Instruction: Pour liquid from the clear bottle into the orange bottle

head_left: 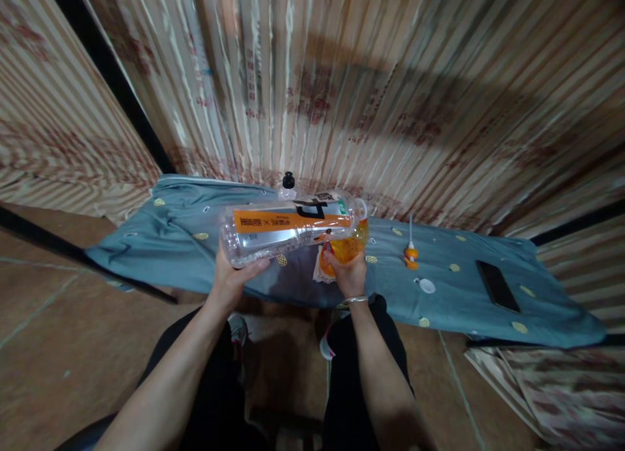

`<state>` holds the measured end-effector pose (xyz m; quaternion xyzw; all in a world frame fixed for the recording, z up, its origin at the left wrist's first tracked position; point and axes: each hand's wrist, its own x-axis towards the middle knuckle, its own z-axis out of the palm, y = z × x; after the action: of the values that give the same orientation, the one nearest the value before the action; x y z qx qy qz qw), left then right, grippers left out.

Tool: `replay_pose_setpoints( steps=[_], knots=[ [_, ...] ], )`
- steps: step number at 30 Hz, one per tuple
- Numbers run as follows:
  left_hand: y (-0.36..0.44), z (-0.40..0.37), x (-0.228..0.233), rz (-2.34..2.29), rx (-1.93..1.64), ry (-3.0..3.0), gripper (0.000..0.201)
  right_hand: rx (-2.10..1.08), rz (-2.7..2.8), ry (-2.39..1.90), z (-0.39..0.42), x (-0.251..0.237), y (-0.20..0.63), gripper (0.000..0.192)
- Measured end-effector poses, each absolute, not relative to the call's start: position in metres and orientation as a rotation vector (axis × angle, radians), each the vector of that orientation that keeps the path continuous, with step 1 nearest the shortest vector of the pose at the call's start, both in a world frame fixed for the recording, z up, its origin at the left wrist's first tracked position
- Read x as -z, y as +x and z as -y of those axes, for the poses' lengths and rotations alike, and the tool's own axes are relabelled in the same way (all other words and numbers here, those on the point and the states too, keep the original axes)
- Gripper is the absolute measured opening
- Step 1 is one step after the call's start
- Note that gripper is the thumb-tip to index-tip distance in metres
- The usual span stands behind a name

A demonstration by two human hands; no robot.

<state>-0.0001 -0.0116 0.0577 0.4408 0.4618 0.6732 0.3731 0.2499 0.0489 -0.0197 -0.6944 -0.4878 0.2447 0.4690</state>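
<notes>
My left hand [233, 276] grips the base end of a large clear plastic bottle [278, 243] with an orange and silver label. The bottle lies almost level above the table, its neck to the right. My right hand [349, 273] is wrapped round a bottle of orange liquid [346, 248], just under the clear bottle's mouth. Whether the two mouths touch I cannot tell. A pale crumpled cloth [322, 272] shows beside the orange bottle. Behind the clear bottle stands another small bottle with a black cap [288, 180], mostly hidden.
A narrow table has a blue-grey cloth with yellow prints [390, 295]. On its right side are an orange and white pump top [411, 256], a small white cap [427, 286] and a dark phone [497, 286]. Patterned curtains [312, 80] hang behind, with dark metal posts [112, 73].
</notes>
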Motion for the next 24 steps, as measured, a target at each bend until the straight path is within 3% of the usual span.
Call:
replay_pose_setpoints(
  steps=[5,17,24],
  knots=[
    [-0.0033,0.0112,-0.0533,-1.162,-1.693,1.060,0.066,-0.591,1.194,-1.699,-0.0481,0.0198,0.2482,0.091],
    [-0.0014,0.0125,-0.0545,-1.167,-1.690,1.067,0.080,-0.581,1.194,-1.736,-0.0480,0.0158,0.2460,0.095],
    [-0.0024,0.0131,-0.0518,-1.185,-1.686,1.049,0.075,-0.578,1.170,-1.719,-0.0481,0.0180,0.2447,0.088]
  ],
)
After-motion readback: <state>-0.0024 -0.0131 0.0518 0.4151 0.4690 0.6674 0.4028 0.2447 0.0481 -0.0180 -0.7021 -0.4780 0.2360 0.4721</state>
